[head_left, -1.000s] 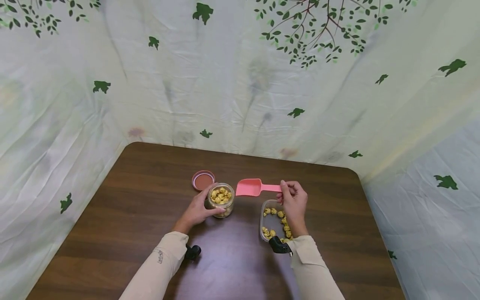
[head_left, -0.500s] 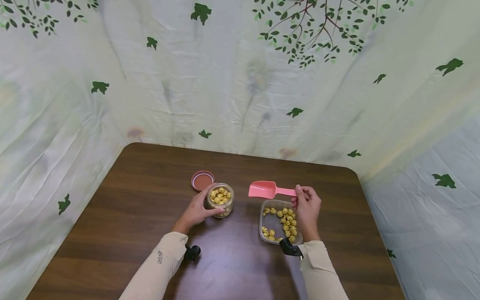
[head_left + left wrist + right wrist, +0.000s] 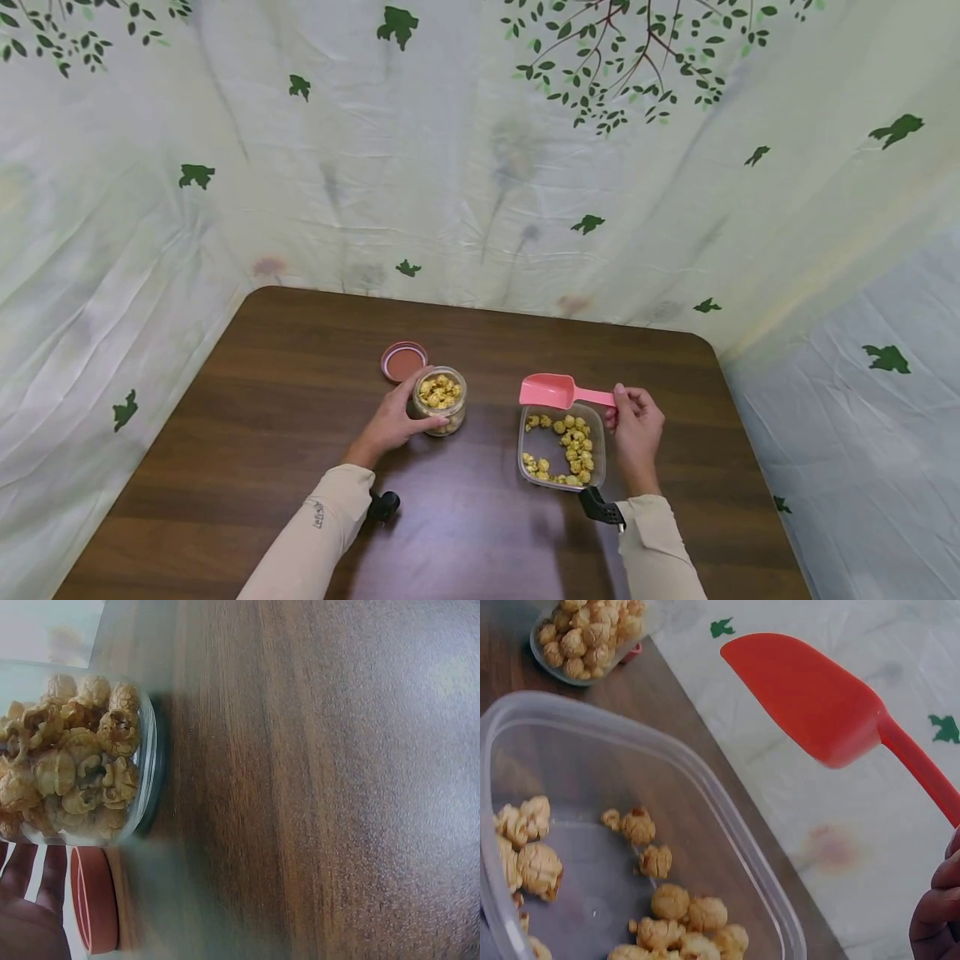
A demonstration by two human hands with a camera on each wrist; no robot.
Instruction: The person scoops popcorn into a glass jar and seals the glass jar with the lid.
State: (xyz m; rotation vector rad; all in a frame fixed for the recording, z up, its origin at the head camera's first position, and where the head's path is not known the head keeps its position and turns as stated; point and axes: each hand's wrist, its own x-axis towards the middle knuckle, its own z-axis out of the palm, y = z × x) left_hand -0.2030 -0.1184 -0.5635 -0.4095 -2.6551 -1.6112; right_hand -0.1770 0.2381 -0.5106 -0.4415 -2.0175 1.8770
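My left hand (image 3: 392,422) grips a clear jar (image 3: 454,417) standing on the table, thumb on the near side and fingers behind. Caramel popcorn (image 3: 75,761) fills much of the jar. Pinched by its handle in my right hand (image 3: 637,433) is a pinkish-red scoop (image 3: 547,390), held above the far edge of a clear plastic tub (image 3: 522,454). No popcorn shows in the scoop (image 3: 810,705). Popcorn pieces (image 3: 577,454) lie along the tub's sides, leaving much of its floor bare.
The jar's red lid (image 3: 405,362) lies on the brown wooden table (image 3: 315,333) just behind the left hand. A pale leaf-printed cloth (image 3: 450,150) hangs beyond the table's far edge.
My right hand has moved right and a little nearer, carrying the scoop from beside the jar to over the tub's far edge. The left hand and jar stay put.
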